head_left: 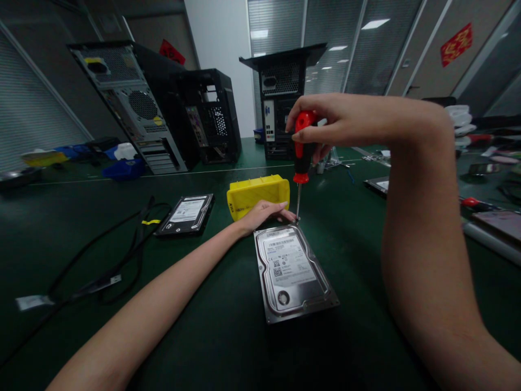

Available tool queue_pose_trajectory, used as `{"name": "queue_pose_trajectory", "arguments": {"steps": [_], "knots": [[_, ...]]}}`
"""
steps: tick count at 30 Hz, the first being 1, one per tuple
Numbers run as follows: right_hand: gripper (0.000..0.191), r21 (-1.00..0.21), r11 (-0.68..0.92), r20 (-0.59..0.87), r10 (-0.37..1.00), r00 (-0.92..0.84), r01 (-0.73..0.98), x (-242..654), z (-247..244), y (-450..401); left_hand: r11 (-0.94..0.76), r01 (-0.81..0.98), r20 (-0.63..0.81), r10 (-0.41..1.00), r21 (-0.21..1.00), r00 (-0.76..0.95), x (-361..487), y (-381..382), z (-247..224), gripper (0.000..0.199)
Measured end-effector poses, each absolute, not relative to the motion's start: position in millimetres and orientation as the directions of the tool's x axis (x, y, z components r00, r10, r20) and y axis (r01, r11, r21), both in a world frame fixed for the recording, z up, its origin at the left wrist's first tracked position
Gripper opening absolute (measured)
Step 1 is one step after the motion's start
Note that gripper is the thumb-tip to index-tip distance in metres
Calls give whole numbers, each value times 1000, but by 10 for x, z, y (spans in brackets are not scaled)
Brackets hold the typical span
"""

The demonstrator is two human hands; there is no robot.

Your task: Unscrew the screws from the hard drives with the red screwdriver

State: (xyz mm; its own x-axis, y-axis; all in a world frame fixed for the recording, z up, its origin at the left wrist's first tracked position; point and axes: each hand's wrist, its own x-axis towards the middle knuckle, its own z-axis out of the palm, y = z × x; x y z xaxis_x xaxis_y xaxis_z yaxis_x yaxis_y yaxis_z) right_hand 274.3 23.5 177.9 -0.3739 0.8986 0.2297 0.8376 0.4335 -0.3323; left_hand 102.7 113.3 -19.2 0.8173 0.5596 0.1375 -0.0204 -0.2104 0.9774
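Fingers (311, 134) of the right hand (336, 117) wrap a near-upright screwdriver (302, 159) over the green worktop (350, 206). Hard drive (291, 266): label up, nearer than the yellow bin (258, 193). Left hand (260, 214): fingers slightly bent at the drive's far edge, grip indeterminable. Screwdriver tip: at the drive's far right corner.

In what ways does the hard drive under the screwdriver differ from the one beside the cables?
The front drive has silver edges; the left drive has black ones. The screwdriver points down at the front drive's far edge, while no tool touches the left drive. Both are flat, rectangular drives.
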Motion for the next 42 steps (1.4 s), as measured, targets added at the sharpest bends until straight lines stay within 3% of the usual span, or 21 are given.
{"name": "queue_pose_trajectory", "arguments": {"steps": [18,25,42], "knots": [[30,-324,389,219,918,-331,862,2732,1777,260,-147,-65,138,568,987,811,1049,1132,-202,39],[33,-319,379,238,919,-314,869,2728,1774,247,-90,-65,104,554,994,826,1084,1024,-134,30],[35,-354,381,237,920,-312,854,2702,1773,205,-106,-71,114,490,992,864,1056,1055,-141,24]]}}
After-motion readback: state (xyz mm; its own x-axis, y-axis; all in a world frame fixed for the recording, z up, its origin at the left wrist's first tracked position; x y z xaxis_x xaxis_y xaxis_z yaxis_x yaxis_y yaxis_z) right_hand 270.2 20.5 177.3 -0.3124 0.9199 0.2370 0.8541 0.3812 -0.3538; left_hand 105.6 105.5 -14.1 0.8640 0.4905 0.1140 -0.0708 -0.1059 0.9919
